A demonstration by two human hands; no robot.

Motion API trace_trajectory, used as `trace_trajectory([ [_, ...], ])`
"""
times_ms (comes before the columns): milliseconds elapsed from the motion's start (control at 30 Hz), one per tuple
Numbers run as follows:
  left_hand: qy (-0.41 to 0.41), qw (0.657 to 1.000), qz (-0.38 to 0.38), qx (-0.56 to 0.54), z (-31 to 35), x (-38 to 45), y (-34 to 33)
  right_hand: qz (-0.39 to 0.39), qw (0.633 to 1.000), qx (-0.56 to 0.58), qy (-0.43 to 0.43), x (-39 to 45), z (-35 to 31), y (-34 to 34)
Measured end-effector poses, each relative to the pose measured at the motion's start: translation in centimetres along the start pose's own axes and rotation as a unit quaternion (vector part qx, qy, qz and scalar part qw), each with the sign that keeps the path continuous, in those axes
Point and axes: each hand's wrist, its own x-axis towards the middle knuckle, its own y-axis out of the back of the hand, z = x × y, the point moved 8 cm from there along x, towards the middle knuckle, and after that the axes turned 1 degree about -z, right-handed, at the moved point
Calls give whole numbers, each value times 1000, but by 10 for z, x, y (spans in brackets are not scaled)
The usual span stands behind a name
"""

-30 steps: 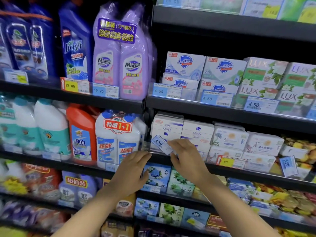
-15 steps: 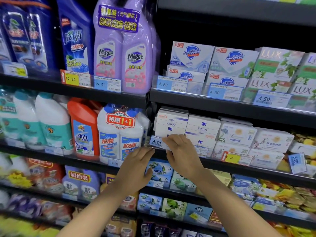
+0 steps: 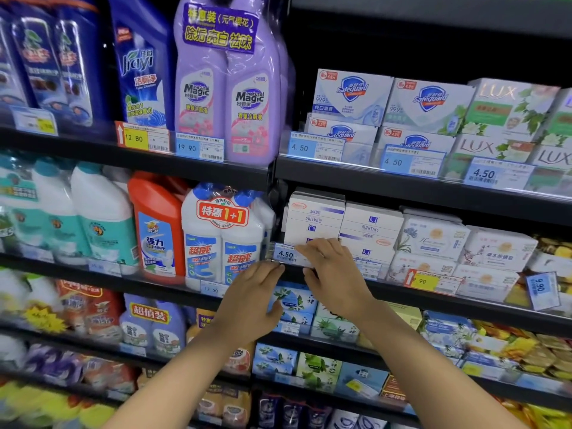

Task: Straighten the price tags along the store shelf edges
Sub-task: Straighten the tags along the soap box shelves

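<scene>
Both hands at the middle shelf edge [image 3: 433, 297], working one blue 4.50 tag [image 3: 286, 254] at the left end of the soap bay. Tag sits nearly level along the edge, just in front of the white Manting boxes [image 3: 340, 226], beside the divider to the cleaner bay.

Right hand [image 3: 332, 274]: palm down, fingers curled over the tag's right part, covering it; fingertips touch the tag top and the box front. Looks like a light pinch or press on the tag; thumb hidden, so exact grip cannot be told.

Left hand [image 3: 252, 301]: fingers loosely spread and extended, tips at the tag's lower left corner and the shelf edge below it. Touching or just under the tag; not closed around anything.

Other tags: yellow 9.90 tag [image 3: 425, 281] further right on the same edge, about level. Blue 9.90 tag [image 3: 541, 289] near the right border hangs tilted, rotated well off level. 12.50 tag [image 3: 212, 288] left of the left hand under the twin white bottles [image 3: 223, 236], partly hidden. Upper shelf: 12.80 tag [image 3: 140, 138], 19.90 tag [image 3: 199, 147], three 4.50 tags under the Safeguard boxes [image 3: 353, 94] and Lux boxes [image 3: 507, 109], all roughly level
</scene>
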Motion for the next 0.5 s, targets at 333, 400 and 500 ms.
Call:
trace_trajectory([
  [333,-53,998,11,13,51,18,0,58,996,14,-66,-77,54,44],
  [400,-73,997,6,-10,70,23,-5,74,992,12,-99,-99,74,54],
  [500,-93,995,-7,-31,95,31,-15,88,984,-1,-153,-132,104,67],
])
